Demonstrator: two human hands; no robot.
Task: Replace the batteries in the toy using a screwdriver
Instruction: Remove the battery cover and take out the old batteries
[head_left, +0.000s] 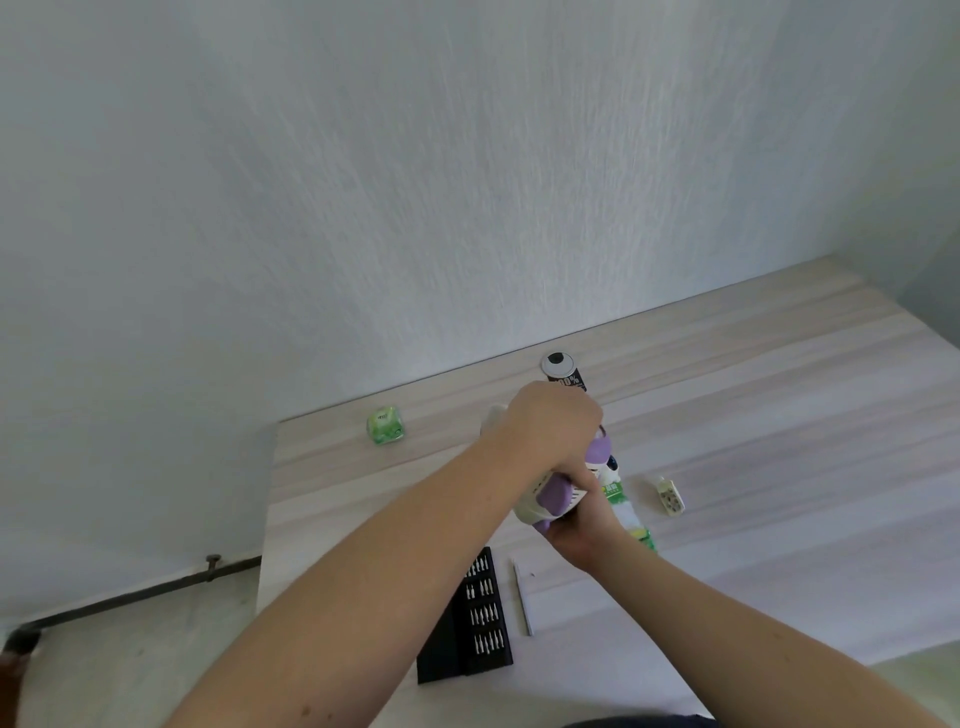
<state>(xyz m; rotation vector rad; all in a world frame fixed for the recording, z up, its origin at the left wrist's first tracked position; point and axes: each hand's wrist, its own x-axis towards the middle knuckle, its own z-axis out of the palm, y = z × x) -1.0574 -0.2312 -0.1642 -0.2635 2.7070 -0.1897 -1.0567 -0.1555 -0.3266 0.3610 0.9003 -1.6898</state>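
While both arms reach out over the pale wooden table (753, 415), we hold the purple-and-white toy (550, 496) between our two hands, lifted above the tabletop near its middle. Left hand (553, 426) wraps over the toy's upper part, fingers curled down around it. Right hand (584, 530) grips the toy's lower end from beneath; fingers mostly hidden behind the body. Green-and-white packet (631, 512) lies on the table just under and right of the toy, partly covered by the right hand. Small pale piece with dark holes (670, 496) lies further right, apart from the packet. Black bit case (480, 618) sits open near the front edge, rows of bits showing. Slim silver screwdriver (522, 597) lies just beside the case, untouched. Dark can (563, 370) stands at the wall edge behind the left hand. Green cube-like pack (385, 425) sits well left of it.
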